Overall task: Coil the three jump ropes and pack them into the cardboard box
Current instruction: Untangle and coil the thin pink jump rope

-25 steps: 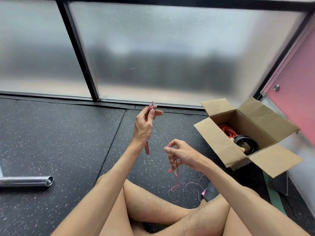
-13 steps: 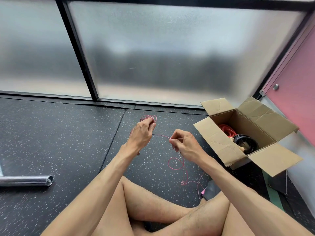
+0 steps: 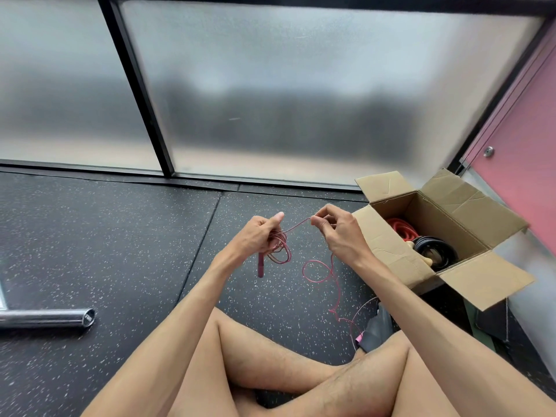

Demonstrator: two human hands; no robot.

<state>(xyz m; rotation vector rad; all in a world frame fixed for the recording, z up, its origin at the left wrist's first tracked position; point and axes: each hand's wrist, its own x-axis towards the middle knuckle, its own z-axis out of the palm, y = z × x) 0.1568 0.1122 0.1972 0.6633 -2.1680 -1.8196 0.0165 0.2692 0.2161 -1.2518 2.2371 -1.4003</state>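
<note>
My left hand (image 3: 258,236) grips small coils of a thin pink jump rope (image 3: 281,251), and one pink handle (image 3: 260,266) hangs below the fist. My right hand (image 3: 338,233) pinches the same rope a short way to the right, the strand taut between both hands. The loose rest of the rope loops down to the floor toward my right knee, ending near a second pink handle (image 3: 359,338). The open cardboard box (image 3: 388,245) stands on the floor at the right. Inside it lie a coiled red rope (image 3: 401,228) and a coiled black rope (image 3: 434,251).
I sit cross-legged on a black speckled rubber floor. A chrome tube (image 3: 48,318) lies at the left. A frosted glass wall runs across the back, and a pink door (image 3: 523,164) stands behind the box. A dark object (image 3: 376,329) rests by my right knee.
Both hands moved right and closer together. The coils in my left hand dropped lower with the handle hanging down. My right hand rose and pulled up more rope from the floor.
</note>
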